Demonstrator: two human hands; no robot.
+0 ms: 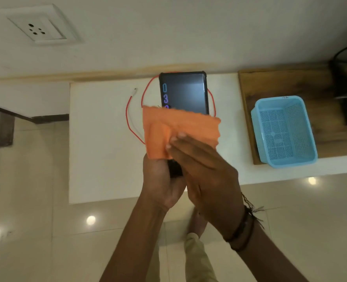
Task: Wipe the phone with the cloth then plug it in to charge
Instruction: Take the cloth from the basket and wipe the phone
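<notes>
A person holds a phone (183, 92) upright above a white counter (99, 139), its lit screen facing the camera; the left hand (160, 180) has its fingers clamped around the phone's lower end, while the right hand (201, 169) presses an orange cloth (178, 129) flat against the phone's lower half, fingers (176, 138) together and extended; behind the phone, a red-and-white charging cable (128, 112) loops on the counter, its plug (135, 90) lying free to the phone's left; right of the phone sits a blue basket (309, 139) on a wooden board (270, 86); a wall socket (36, 27) is up and left of the phone.
</notes>
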